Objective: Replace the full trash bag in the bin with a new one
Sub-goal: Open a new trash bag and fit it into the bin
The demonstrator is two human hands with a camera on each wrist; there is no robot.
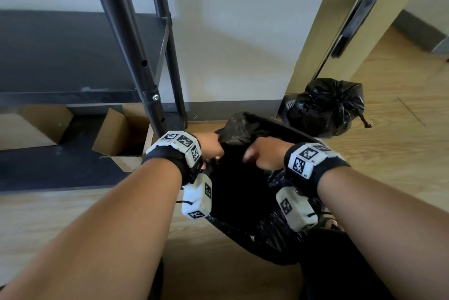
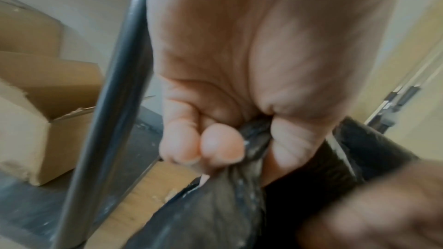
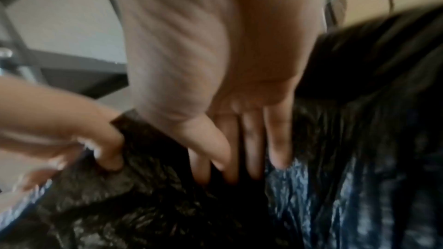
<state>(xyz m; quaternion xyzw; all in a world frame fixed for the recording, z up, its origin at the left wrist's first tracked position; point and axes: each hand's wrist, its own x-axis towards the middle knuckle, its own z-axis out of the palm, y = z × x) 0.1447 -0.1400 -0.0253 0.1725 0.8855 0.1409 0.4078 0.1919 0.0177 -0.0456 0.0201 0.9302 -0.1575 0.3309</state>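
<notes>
A black bin (image 1: 279, 126) stands on the wood floor with a new black trash bag (image 1: 239, 128) draped in and over it. My left hand (image 1: 211, 146) grips a bunched fold of the bag's edge at the bin's far left; the left wrist view shows the fingers (image 2: 220, 145) curled tight on the plastic (image 2: 254, 139). Just to its right, my right hand (image 1: 262, 154) reaches its fingers (image 3: 251, 154) down into the bag's mouth (image 3: 143, 205), with the thumb lying over the bag's edge. The full, tied black bag (image 1: 325, 105) sits on the floor behind the bin, to the right.
A black metal shelf rack (image 1: 145, 69) rises close on the left, one post right beside my left hand. An open cardboard box (image 1: 116, 139) sits under it. A tan door with a long metal handle (image 1: 352, 20) stands at the right, with bare floor beyond.
</notes>
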